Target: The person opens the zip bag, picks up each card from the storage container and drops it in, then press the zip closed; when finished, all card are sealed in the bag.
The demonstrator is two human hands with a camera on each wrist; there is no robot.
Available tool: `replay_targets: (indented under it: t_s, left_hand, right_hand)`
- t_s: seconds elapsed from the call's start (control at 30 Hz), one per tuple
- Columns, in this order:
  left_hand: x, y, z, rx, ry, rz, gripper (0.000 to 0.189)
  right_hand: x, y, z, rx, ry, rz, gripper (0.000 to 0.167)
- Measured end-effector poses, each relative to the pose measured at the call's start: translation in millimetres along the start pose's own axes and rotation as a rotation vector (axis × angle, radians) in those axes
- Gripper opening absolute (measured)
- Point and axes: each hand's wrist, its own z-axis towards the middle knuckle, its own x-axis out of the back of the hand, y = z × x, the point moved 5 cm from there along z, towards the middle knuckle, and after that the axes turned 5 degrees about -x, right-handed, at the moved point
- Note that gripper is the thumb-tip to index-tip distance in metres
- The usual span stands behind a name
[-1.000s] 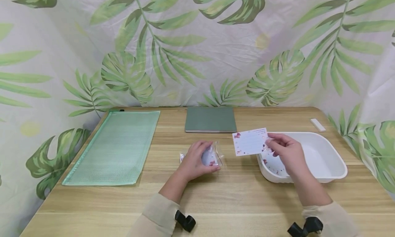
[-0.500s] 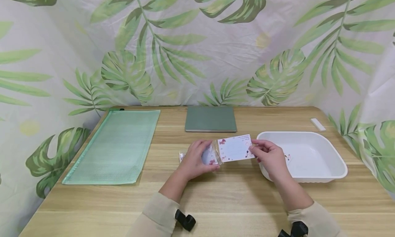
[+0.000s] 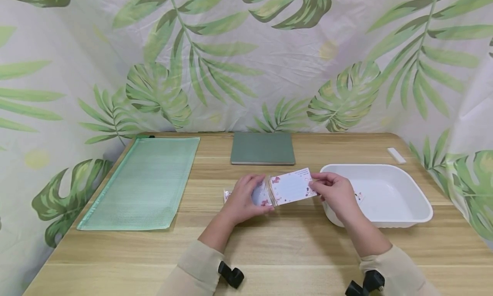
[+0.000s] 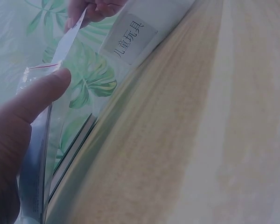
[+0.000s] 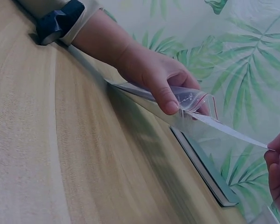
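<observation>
My left hand point(image 3: 242, 201) holds a clear zip bag point(image 5: 191, 98) by its edges, its mouth facing right; a printed card or cards show inside. Between thumb and fingers, my right hand point(image 3: 335, 195) pinches the right end of a white card point(image 3: 290, 186) with a printed border. The card's left end is at the bag's mouth and appears to be just inside it. In the left wrist view, the thumb point(image 4: 46, 93) lies along the bag near its red zip line. The bag's far end is partly hidden behind the left hand.
A white plastic bin point(image 3: 416, 201) stands at right, with a small printed piece point(image 3: 359, 196) in it. Behind the hands lies a dark green notebook point(image 3: 263, 149). A green mesh zip pouch point(image 3: 142, 184) lies at left, a small white block point(image 3: 396, 155) at back right.
My right hand has moved left with the card, from beside the bin's rim to the bag's mouth, tilting the card slightly. The left hand and bag have stayed in place.
</observation>
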Motion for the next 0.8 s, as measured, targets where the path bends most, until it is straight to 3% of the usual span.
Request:
replay_targets:
  t_s: [0.37,0.8]
  left_hand:
    - [-1.9,-0.1,-1.2,-0.009,-0.029,0.002,0.09]
    - [-0.2,1.2,-1.0,-0.025,-0.005,-0.006,0.088]
  right_hand:
    - [-17,-9,4.8,0.023,-0.028,-0.058,0.033]
    - [-38,-13,5.5,0.039,-0.046,-0.011,0.033]
